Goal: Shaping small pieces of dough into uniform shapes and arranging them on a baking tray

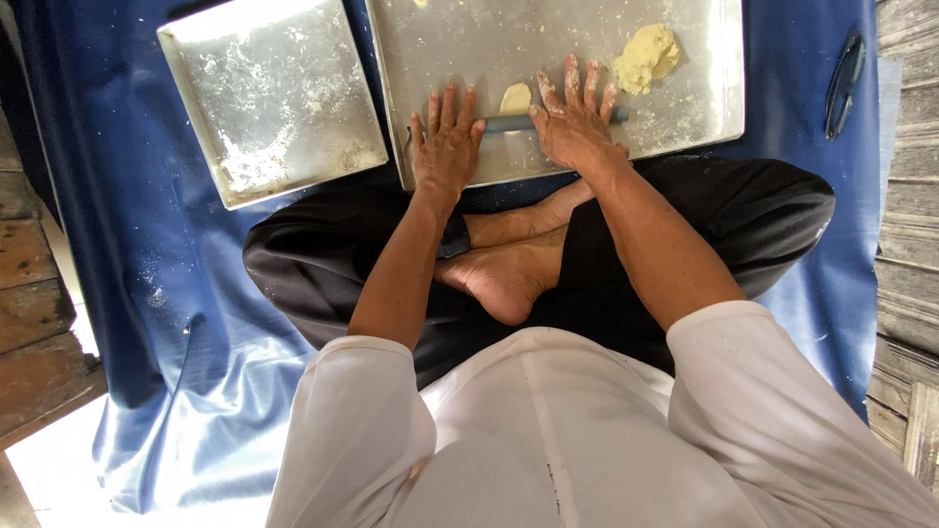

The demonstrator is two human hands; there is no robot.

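A thin grey rolling pin point(509, 123) lies across the near part of a large floured metal tray point(704, 98). My left hand point(445, 145) rests flat on the pin's left end, fingers spread. My right hand point(574, 115), dusted with flour, presses flat on its right end. Just beyond the pin, between my hands, sits a small flattened piece of pale yellow dough point(515, 97). A bigger lump of the same dough point(646, 57) lies on the tray to the right of my right hand.
A second floured metal tray point(274, 98) lies to the left. Both trays rest on a blue sheet point(127, 293) over wooden floorboards. I sit cross-legged in black trousers, feet below the tray. A dark pair of glasses point(843, 83) lies at the far right.
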